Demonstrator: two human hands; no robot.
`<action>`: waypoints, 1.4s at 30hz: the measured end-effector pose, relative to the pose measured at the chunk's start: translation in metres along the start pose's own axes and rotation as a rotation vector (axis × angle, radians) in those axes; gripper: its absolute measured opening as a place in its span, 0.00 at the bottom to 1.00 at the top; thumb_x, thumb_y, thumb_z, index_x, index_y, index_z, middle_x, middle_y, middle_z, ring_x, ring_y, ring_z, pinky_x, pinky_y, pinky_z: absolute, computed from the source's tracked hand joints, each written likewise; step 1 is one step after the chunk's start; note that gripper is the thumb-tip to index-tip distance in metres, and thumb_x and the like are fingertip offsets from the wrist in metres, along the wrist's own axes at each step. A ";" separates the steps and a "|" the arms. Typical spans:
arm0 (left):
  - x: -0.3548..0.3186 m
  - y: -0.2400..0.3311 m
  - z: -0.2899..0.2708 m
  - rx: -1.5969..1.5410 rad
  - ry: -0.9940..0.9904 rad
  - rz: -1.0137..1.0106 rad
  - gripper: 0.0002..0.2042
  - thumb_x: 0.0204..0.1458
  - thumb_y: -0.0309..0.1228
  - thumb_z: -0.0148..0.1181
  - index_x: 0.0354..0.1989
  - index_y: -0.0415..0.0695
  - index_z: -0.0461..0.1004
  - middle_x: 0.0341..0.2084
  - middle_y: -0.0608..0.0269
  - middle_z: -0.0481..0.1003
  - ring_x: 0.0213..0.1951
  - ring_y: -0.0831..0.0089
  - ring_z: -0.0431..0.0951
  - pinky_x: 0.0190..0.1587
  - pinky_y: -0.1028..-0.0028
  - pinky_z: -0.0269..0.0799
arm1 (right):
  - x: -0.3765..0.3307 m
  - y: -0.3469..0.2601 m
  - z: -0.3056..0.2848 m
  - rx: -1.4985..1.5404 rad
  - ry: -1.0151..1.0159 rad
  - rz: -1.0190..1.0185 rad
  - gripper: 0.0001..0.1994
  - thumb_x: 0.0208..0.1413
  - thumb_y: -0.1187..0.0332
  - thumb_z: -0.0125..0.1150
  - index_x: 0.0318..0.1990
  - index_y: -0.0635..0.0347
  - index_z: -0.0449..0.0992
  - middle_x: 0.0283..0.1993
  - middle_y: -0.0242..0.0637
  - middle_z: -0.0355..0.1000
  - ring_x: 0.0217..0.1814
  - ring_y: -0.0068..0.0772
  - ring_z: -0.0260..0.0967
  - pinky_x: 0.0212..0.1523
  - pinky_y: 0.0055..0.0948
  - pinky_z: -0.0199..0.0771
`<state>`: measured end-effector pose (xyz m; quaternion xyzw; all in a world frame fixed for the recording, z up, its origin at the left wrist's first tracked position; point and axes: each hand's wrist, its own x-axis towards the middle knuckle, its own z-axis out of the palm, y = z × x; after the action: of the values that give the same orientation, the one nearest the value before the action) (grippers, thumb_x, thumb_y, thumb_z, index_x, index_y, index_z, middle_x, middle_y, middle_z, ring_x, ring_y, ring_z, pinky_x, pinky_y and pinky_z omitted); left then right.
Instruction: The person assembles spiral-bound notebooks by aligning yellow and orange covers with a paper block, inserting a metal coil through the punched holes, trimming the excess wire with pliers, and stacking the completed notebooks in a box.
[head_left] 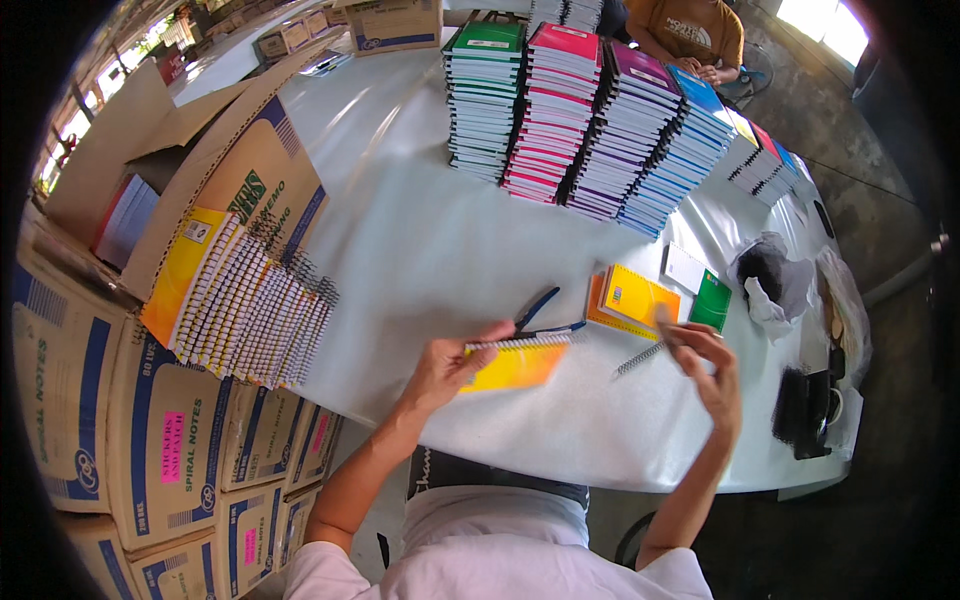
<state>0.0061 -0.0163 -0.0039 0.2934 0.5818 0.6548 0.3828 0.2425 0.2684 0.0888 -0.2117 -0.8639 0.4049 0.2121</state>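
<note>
Forearms [366, 468] slant up rightward; left hand [445, 370] pinches a yellow notebook [518, 366], right hand [712, 372] curls, its hold unclear.

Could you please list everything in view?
Held notebook: one, yellow, centre
Tool: one, blue handles, centre
Loose notebooks: several, mixed, right
Coil: one, grey, right
Tall stacks: at least four, mixed, far side
Short stacks: several, mixed, right
Spiral notebooks: many, yellow, left
Boxes: several, brown, mostly left
Bags: some, white, right
Dark items: some, black, right
Table: one, white, centre
Another person: one, brown top, far side
Shirt: one, white, bottom
Left hand: one, bare, centre
Right hand: one, bare, right
</note>
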 end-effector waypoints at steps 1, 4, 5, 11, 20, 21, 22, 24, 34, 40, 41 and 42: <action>-0.003 0.012 -0.002 -0.005 0.035 0.077 0.21 0.56 0.28 0.62 0.58 0.40 0.72 0.59 0.56 0.71 0.63 0.70 0.66 0.64 0.73 0.60 | -0.013 0.006 -0.016 -0.050 0.122 0.122 0.14 0.55 0.65 0.64 0.45 0.66 0.81 0.45 0.43 0.75 0.43 0.31 0.73 0.45 0.26 0.71; -0.006 0.029 -0.013 0.058 0.075 0.275 0.20 0.57 0.27 0.60 0.59 0.44 0.72 0.59 0.57 0.71 0.66 0.69 0.63 0.68 0.72 0.54 | -0.055 0.074 -0.052 -0.459 0.240 0.256 0.16 0.51 0.64 0.69 0.45 0.63 0.81 0.49 0.47 0.73 0.45 0.40 0.74 0.46 0.31 0.72; -0.007 0.029 -0.020 0.141 0.064 0.309 0.20 0.57 0.28 0.60 0.59 0.45 0.72 0.59 0.57 0.70 0.66 0.68 0.63 0.68 0.72 0.53 | -0.069 0.096 -0.053 -0.578 0.244 0.273 0.18 0.49 0.63 0.71 0.45 0.62 0.80 0.51 0.48 0.73 0.48 0.42 0.73 0.48 0.32 0.72; -0.018 -0.002 -0.027 0.287 0.210 0.273 0.22 0.58 0.22 0.55 0.62 0.47 0.69 0.61 0.60 0.69 0.67 0.66 0.61 0.69 0.69 0.52 | -0.024 0.049 0.039 -0.720 0.271 -0.063 0.23 0.46 0.65 0.71 0.53 0.49 0.77 0.64 0.40 0.64 0.68 0.44 0.57 0.66 0.45 0.57; -0.016 0.015 -0.017 0.120 0.358 0.260 0.26 0.60 0.33 0.56 0.67 0.46 0.61 0.63 0.60 0.66 0.68 0.68 0.59 0.68 0.71 0.53 | 0.053 0.015 0.163 -0.547 -0.245 -0.546 0.22 0.57 0.59 0.62 0.59 0.46 0.71 0.64 0.42 0.60 0.68 0.46 0.54 0.73 0.47 0.47; -0.013 -0.002 -0.029 0.156 0.368 0.279 0.26 0.60 0.33 0.56 0.67 0.46 0.61 0.64 0.60 0.66 0.68 0.69 0.59 0.68 0.72 0.52 | 0.052 0.014 0.165 -0.578 -0.223 -0.562 0.21 0.57 0.60 0.62 0.58 0.47 0.71 0.61 0.43 0.61 0.66 0.47 0.56 0.71 0.47 0.49; -0.011 -0.005 -0.033 0.188 0.374 0.295 0.26 0.61 0.33 0.56 0.67 0.45 0.61 0.64 0.61 0.66 0.68 0.70 0.59 0.68 0.72 0.52 | 0.049 0.012 0.165 -0.613 -0.204 -0.574 0.20 0.57 0.60 0.61 0.58 0.49 0.71 0.59 0.45 0.62 0.64 0.48 0.57 0.70 0.48 0.52; -0.013 -0.010 -0.038 0.244 0.310 0.249 0.26 0.61 0.36 0.56 0.67 0.46 0.60 0.64 0.61 0.65 0.68 0.70 0.59 0.68 0.70 0.52 | 0.036 0.007 0.167 -0.598 -0.104 -0.412 0.20 0.56 0.62 0.63 0.56 0.52 0.72 0.53 0.46 0.64 0.58 0.47 0.61 0.63 0.46 0.59; -0.009 -0.013 -0.026 0.483 0.403 0.270 0.25 0.59 0.30 0.57 0.66 0.47 0.63 0.59 0.57 0.71 0.63 0.60 0.68 0.65 0.60 0.56 | -0.016 -0.086 0.194 -0.342 -0.001 -0.506 0.21 0.51 0.62 0.67 0.53 0.58 0.75 0.40 0.40 0.70 0.41 0.40 0.67 0.41 0.36 0.66; -0.018 0.016 -0.012 1.025 0.525 0.349 0.41 0.41 0.13 0.61 0.68 0.49 0.59 0.57 0.57 0.72 0.60 0.53 0.70 0.63 0.53 0.59 | -0.006 -0.093 0.198 -0.368 0.039 -0.608 0.20 0.52 0.58 0.67 0.50 0.56 0.76 0.39 0.37 0.68 0.38 0.36 0.65 0.36 0.34 0.64; -0.018 0.017 -0.011 1.057 0.534 0.349 0.41 0.41 0.13 0.61 0.68 0.50 0.58 0.57 0.57 0.72 0.60 0.53 0.69 0.63 0.53 0.60 | -0.005 -0.095 0.196 -0.379 0.045 -0.624 0.20 0.51 0.58 0.67 0.50 0.56 0.76 0.37 0.37 0.68 0.37 0.36 0.65 0.36 0.33 0.65; -0.019 0.019 -0.010 1.089 0.543 0.349 0.41 0.41 0.13 0.61 0.68 0.50 0.58 0.57 0.58 0.72 0.60 0.53 0.69 0.63 0.52 0.60 | -0.004 -0.094 0.196 -0.339 0.000 -0.601 0.18 0.53 0.58 0.65 0.49 0.57 0.76 0.36 0.37 0.69 0.36 0.34 0.66 0.34 0.32 0.66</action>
<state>0.0046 -0.0380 0.0147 0.3600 0.8517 0.3687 -0.0951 0.1223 0.0918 0.0483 0.0198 -0.9426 0.1750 0.2836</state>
